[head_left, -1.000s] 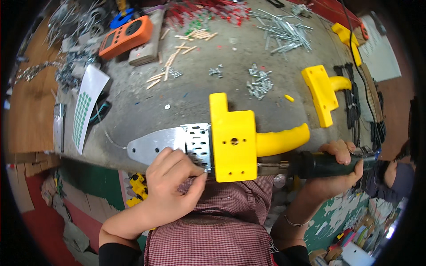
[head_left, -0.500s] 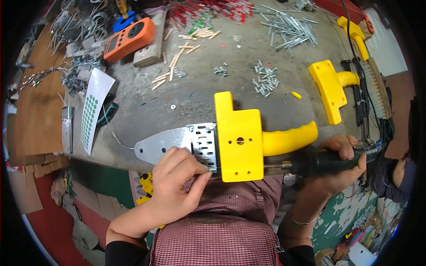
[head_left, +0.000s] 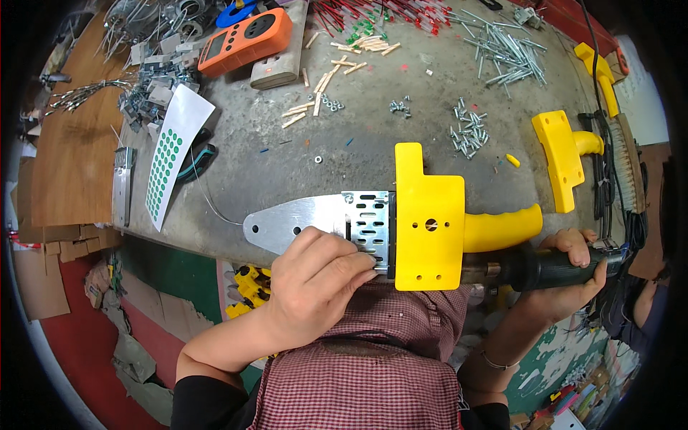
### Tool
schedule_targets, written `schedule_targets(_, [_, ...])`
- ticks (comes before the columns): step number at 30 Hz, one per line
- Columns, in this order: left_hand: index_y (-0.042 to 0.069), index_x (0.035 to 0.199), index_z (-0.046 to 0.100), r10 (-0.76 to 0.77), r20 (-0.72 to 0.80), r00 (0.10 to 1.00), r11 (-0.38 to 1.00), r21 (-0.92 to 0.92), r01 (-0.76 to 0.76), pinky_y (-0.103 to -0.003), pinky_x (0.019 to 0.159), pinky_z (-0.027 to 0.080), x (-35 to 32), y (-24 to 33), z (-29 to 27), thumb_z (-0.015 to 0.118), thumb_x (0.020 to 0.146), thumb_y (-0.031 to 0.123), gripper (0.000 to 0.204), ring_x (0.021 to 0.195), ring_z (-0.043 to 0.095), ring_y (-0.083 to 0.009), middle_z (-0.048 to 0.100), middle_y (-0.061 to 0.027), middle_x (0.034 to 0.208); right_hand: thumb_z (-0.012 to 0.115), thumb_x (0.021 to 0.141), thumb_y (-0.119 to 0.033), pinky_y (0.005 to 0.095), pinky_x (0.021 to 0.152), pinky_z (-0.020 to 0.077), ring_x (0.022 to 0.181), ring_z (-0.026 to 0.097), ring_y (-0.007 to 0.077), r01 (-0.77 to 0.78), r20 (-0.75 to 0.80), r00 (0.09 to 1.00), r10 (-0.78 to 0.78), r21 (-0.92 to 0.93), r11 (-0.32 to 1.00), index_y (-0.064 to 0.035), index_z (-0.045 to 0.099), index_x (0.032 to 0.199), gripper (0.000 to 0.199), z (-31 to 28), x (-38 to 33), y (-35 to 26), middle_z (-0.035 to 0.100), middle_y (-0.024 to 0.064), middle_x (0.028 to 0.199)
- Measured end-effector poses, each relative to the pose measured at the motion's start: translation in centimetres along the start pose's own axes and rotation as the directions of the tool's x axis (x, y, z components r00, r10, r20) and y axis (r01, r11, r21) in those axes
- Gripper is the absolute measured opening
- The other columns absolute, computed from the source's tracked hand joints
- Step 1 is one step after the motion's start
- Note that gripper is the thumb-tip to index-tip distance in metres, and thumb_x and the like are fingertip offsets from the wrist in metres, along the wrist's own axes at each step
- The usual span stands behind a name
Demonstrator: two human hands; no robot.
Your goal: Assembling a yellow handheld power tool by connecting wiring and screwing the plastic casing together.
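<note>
A pipe-welding tool lies at the bench's near edge, with a yellow plastic housing [head_left: 430, 188], a yellow grip [head_left: 505, 228], a slotted metal guard [head_left: 368, 215] and a tapered metal plate [head_left: 290, 213] pointing left. Thumb and fingers of my left hand [head_left: 312, 283] pinch together at the guard's lower corner beside the housing; whatever small thing is between them is hidden. My right hand [head_left: 562, 287] is wrapped round a black electric screwdriver [head_left: 527, 271]. The driver lies level below the grip, its metal chuck toward the housing's lower right edge. Its tip is hard to make out.
Beyond the tool are screws [head_left: 468, 132], nuts [head_left: 332, 103], wooden sticks [head_left: 317, 97] and long metal rods [head_left: 509, 54]. Another yellow half-shell [head_left: 555, 154] and a brush [head_left: 625, 168] lie right. Left are a sticker sheet [head_left: 179, 136], pliers [head_left: 201, 161] and an orange meter [head_left: 244, 43].
The whole scene has shifted to the right in the picture as the view turned. Both hands keep their grips, and the screwdriver stays beside the housing.
</note>
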State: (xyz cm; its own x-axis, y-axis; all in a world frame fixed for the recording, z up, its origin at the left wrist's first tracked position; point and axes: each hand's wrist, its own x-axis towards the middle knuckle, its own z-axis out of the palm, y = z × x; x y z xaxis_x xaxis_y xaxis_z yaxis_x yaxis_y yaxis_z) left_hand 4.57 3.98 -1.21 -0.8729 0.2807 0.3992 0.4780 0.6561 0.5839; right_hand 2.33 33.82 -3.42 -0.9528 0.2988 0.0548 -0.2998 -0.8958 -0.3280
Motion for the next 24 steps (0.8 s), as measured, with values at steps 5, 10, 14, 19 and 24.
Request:
schedule_targets(5, [0.002,0.085,0.068,0.025,-0.053,0.998,0.999,-0.040,-0.027,-0.030,0.056,0.042,-0.2,-0.1,0.6,0.077,0.063,0.000,0.025,0.068,0.055,-0.0214,0.060,-0.0058,0.077,0.048,0.092,-0.030,0.0363,0.081,0.0451,0.071,0.046,0.0133,0.007,0.017,1.000,-0.007,-0.022,1.000,-0.0045,0.043,0.107,0.030,-0.1,0.1,0.0,0.042,0.0002,0.076])
schedule_targets(10, [0.003,0.087,0.069,0.015,-0.078,0.997,0.998,-0.057,-0.020,-0.030,0.059,0.040,-0.7,-0.1,0.9,0.078,0.063,0.002,0.025,0.068,0.054,-0.0198,0.061,-0.0050,0.077,0.047,0.093,-0.030,0.0357,0.081,0.0448,0.071,0.046,0.0130,0.012,0.027,1.000,-0.012,-0.004,1.000,-0.0041,0.043,0.107,0.030,-0.1,-0.1,0.0,0.042,0.0002,0.076])
schedule_targets(14, [0.005,0.087,0.072,-0.042,-0.085,0.995,0.994,-0.099,0.034,-0.030,0.061,0.036,-0.7,-0.1,0.9,0.079,0.063,0.003,0.025,0.067,0.051,-0.0186,0.059,-0.0036,0.075,0.048,0.092,-0.029,0.0346,0.080,0.0446,0.070,0.046,0.0128,0.051,0.014,0.999,-0.051,-0.004,0.999,-0.0043,0.043,0.106,0.029,-0.1,-0.2,0.1,0.042,-0.0002,0.075])
schedule_targets(19, [0.006,0.085,0.073,-0.138,-0.045,0.989,0.983,-0.126,0.131,-0.030,0.060,0.036,-0.8,0.2,0.6,0.080,0.062,0.004,0.024,0.067,0.049,-0.0178,0.057,-0.0027,0.074,0.051,0.091,-0.028,0.0332,0.079,0.0443,0.070,0.045,0.0124,0.010,-0.012,1.000,-0.010,0.030,0.999,-0.0046,0.045,0.104,0.028,-0.2,-0.3,0.1,0.042,-0.0004,0.075])
schedule_targets(24, [0.004,0.084,0.072,-0.109,-0.057,0.992,0.987,-0.123,0.102,-0.028,0.061,0.037,-1.1,-0.1,0.9,0.080,0.064,0.002,0.022,0.069,0.049,-0.0169,0.055,-0.0034,0.075,0.053,0.090,-0.029,0.0327,0.079,0.0444,0.070,0.046,0.0125,0.004,0.014,1.000,-0.005,0.075,0.997,-0.0049,0.045,0.102,0.028,-0.1,-0.2,0.5,0.043,-0.0003,0.075])
